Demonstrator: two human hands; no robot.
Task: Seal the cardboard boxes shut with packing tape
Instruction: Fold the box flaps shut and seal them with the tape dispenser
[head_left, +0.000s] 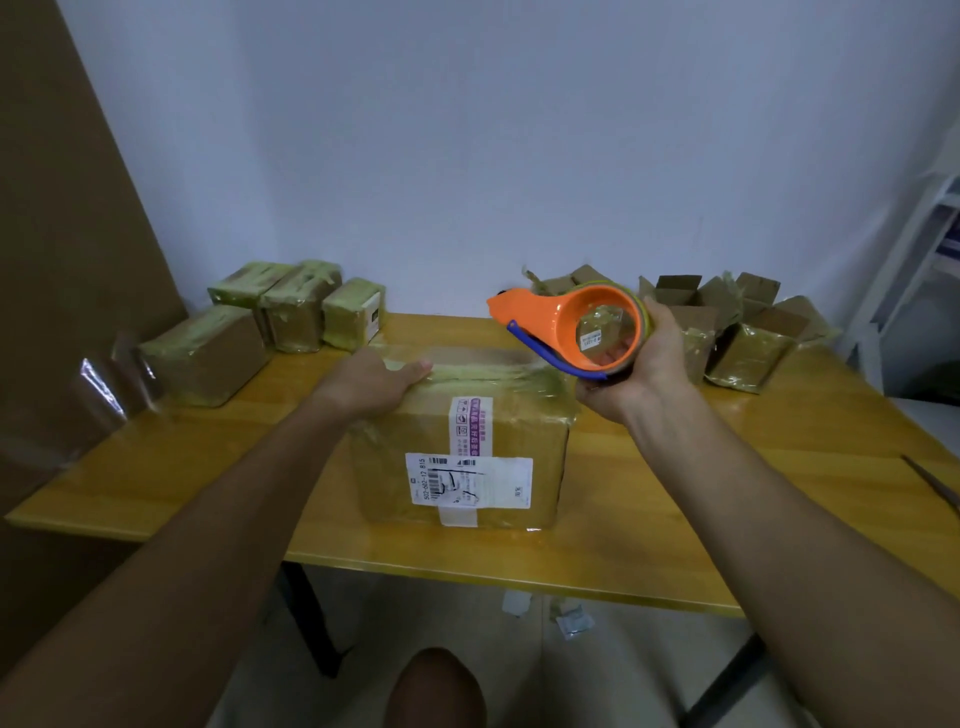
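Yellow wooden table. Large brown cardboard box at centre frame, taped along top, pressed by flat left hand. Sealed small boxes upper left; open-flapped boxes upper right, unsealed. Orange tape dispenser gripped in right hand.

"S02-602-12 815" on the box's white label

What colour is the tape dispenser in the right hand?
Orange tape dispenser with a blue strip, head view.
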